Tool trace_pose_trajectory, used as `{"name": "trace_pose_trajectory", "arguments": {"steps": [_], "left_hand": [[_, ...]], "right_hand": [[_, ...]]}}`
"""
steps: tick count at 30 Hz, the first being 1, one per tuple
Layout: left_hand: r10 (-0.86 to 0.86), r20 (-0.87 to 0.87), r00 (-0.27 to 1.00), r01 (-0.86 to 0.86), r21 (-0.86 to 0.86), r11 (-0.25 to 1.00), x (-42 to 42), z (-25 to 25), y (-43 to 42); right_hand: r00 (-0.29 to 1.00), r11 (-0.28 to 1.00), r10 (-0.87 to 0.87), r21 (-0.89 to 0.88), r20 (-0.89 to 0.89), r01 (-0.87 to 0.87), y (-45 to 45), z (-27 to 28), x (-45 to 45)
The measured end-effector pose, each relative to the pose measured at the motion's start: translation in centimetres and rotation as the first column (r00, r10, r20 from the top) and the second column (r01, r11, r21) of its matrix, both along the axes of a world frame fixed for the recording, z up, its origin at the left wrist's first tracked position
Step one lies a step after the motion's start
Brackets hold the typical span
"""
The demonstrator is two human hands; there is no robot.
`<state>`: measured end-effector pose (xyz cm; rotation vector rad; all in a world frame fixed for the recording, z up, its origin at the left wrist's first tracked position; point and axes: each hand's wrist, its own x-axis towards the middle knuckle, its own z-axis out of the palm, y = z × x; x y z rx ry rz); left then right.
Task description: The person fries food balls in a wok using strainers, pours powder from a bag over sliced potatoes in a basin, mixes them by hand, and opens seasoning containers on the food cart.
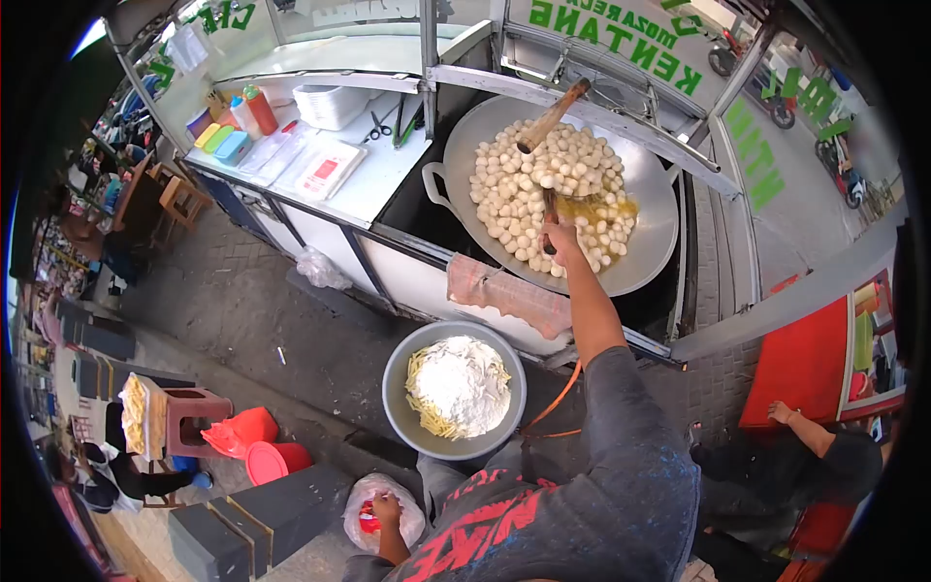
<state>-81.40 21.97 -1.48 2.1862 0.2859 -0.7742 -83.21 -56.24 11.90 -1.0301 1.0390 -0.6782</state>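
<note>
My right hand [560, 238] is wrapped around the wooden handle [550, 206] of a cooking tool whose far end is hidden among the balls. Round pale balls [514, 199] fill much of a large metal wok [655, 228], with yellow oil showing at the right. Another thick wooden handle [555, 116] leans over the balls. Down at the lower left, my left hand [386, 507] is closed at the mouth of a clear plastic bag [412, 524]. Something red [369, 517] shows beside its fingers; what it grips is unclear. Between my hands, a grey basin [393, 388] holds white powder [465, 383] over pale yellow strips.
Left of the wok, the cart counter [364, 194] bears sauce bottles [260, 110], white trays [330, 105], scissors [379, 126] and tongs. A cloth [509, 296] hangs at the cart's edge. Red tub [277, 463] and stool [199, 412] stand lower left. Another person [815, 466] is at right.
</note>
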Motion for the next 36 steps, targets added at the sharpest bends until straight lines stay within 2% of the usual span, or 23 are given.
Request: {"name": "trace_pose_trajectory", "arguments": {"steps": [1,3,5,6,9,10,13,14,17,18,21,23,24,25,27,29,32,33,34,36], "left_hand": [[-0.041,0.057,0.998,0.04,0.025,0.999,0.3,0.8,-0.3],[0.028,0.035,0.999,-0.029,0.025,0.999,1.1,1.4,-1.0],[0.004,0.16,0.987,0.004,-0.048,0.999,1.3,1.7,-1.7],[-0.032,0.151,0.988,0.039,-0.043,0.998,1.7,1.9,-1.8],[0.033,0.169,0.985,-0.004,-0.167,0.986,2.5,0.7,-2.3],[0.047,0.179,0.983,-0.006,-0.226,0.974,2.8,0.5,-2.8],[-0.047,0.108,0.993,0.066,-0.175,0.982,4.6,-0.4,-3.7],[-0.04,0.041,0.998,0.047,-0.201,0.978,5.6,-1.0,-4.1],[-0.078,0.059,0.995,0.086,-0.153,0.985,7.3,-1.5,-6.1],[-0.11,0.068,0.992,0.119,-0.146,0.982,7.6,-1.7,-6.7],[-0.179,0.091,0.98,0.19,-0.136,0.972,6.6,-1.1,-7.8],[-0.178,0.133,0.975,0.196,-0.139,0.971,5.4,-1.4,-7.7],[-0.178,0.123,0.976,0.194,-0.133,0.972,4.5,-0.7,-7.5],[-0.189,0.116,0.975,0.203,-0.132,0.97,4.0,-2.2,-6.8],[-0.221,0.127,0.967,0.236,-0.116,0.965,2.8,-6.1,-4.5],[-0.152,0.017,0.988,0.153,-0.149,0.977,0.4,-5.6,-2.7],[-0.069,-0.113,0.991,0.063,-0.06,0.996,-3.2,-6.8,2.1],[-0.107,-0.128,0.986,0.105,-0.016,0.994,-4.7,-6.6,3.4],[-0.176,-0.129,0.976,0.182,0.032,0.983,-6.1,-6.3,4.6],[-0.454,-0.081,0.887,0.461,0.139,0.876,-8.0,-5.7,6.5]], "right_hand": [[0.999,1.0,0.005,-0.009,0.035,-0.005,0.3,0.7,0.2],[0.996,0.994,0.086,-0.071,0.032,-0.083,1.0,3.1,-0.6],[0.987,0.978,0.157,-0.142,0.031,-0.151,2.4,4.3,-2.6],[0.985,0.967,0.175,-0.184,-0.013,-0.174,3.3,4.8,-3.7],[0.992,0.947,0.123,-0.295,-0.029,-0.126,8.2,7.5,-6.1],[0.987,0.922,0.124,-0.356,-0.102,-0.153,8.3,8.4,-5.6],[0.93,0.844,0.047,-0.484,-0.366,-0.233,10.4,9.7,-7.6],[0.886,0.808,0.005,-0.52,-0.464,-0.277,10.7,10.7,-7.8],[0.641,0.713,-0.156,-0.535,-0.751,-0.453,14.1,13.1,-11.1],[0.576,0.709,-0.17,-0.505,-0.799,-0.492,16.0,14.7,-12.5],[0.338,0.7,-0.238,-0.402,-0.911,-0.59,18.1,15.6,-16.5],[0.229,0.666,-0.301,-0.376,-0.926,-0.645,17.4,15.9,-18.8],[0.177,0.68,-0.31,-0.348,-0.934,-0.646,17.0,16.8,-19.6],[0.127,0.694,-0.327,-0.329,-0.937,-0.64,15.8,17.8,-20.5],[0.1,0.694,-0.37,-0.346,-0.924,-0.631,11.3,17.6,-23.1],[0.098,0.72,-0.345,-0.33,-0.933,-0.61,7.9,17.7,-25.7],[0.08,0.75,-0.229,-0.228,-0.97,-0.621,3.2,17.4,-25.4],[0.054,0.767,-0.159,-0.158,-0.986,-0.622,2.7,16.2,-25.5],[0.162,0.774,-0.152,-0.219,-0.975,-0.595,2.2,13.8,-25.0],[0.257,0.776,-0.139,-0.266,-0.956,-0.572,2.8,10.1,-21.7]]}}
